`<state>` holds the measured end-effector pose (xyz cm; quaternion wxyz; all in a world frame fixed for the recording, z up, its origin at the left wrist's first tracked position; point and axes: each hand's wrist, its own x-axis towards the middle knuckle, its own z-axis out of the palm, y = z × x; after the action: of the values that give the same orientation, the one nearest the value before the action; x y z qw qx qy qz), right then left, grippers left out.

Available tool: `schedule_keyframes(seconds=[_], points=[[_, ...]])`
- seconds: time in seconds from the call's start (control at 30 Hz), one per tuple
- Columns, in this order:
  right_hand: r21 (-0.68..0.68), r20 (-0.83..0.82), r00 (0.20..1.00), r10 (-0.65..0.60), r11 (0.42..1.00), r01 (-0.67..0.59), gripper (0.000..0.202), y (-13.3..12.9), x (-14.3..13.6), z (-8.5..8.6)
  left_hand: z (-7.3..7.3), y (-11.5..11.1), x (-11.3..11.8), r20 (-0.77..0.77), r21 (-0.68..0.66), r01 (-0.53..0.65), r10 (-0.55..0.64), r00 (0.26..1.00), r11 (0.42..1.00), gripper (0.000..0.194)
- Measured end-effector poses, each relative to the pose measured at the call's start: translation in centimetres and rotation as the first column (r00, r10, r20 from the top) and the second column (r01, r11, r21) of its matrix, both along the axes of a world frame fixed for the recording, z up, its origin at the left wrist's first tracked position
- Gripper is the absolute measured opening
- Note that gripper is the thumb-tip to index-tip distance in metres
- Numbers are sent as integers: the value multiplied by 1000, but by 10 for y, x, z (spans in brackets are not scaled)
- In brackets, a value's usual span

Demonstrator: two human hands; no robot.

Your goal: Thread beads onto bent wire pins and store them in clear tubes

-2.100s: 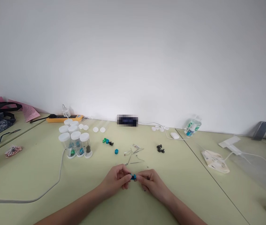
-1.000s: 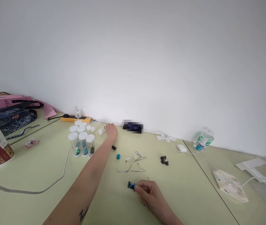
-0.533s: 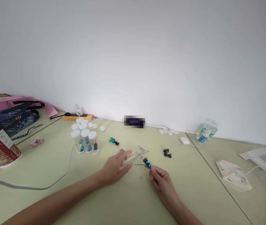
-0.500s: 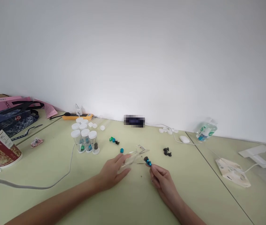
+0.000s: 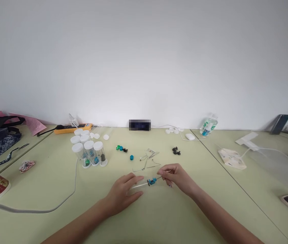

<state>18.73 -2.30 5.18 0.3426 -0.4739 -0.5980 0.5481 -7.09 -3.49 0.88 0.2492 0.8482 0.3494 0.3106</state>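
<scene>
The left hand (image 5: 125, 190) grips a clear tube (image 5: 139, 185); the right hand (image 5: 173, 174) pinches a thin rod (image 5: 159, 177) bearing a blue piece (image 5: 152, 181) at the tube's mouth, above the bench (image 5: 149, 217). Tilting the rod could jam the piece.

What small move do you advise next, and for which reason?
The right hand, pinching a thin rod, should perhaps ease the blue-and-black piece into the clear tube: the left hand holds this tube, and the piece lines up with its end.
</scene>
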Motion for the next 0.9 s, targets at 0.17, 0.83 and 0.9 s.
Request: schedule_keyframes(seconds=[0.17, 0.83, 0.9], points=[[-191, -275, 958, 84, 972, -140, 27, 0, -2, 10, 2, -5, -2, 158, -144, 20, 3, 987, 989, 39], [108, -138, 990, 4, 994, 11, 28, -13, -28, -2, 6, -8, -1, 271, -294, 157, -76, 960, 943, 30], [115, -129, 992, 16, 993, -1, 27, -15, -29, -2, 7, -7, -2, 264, -295, 165, -86, 961, 941, 30]])
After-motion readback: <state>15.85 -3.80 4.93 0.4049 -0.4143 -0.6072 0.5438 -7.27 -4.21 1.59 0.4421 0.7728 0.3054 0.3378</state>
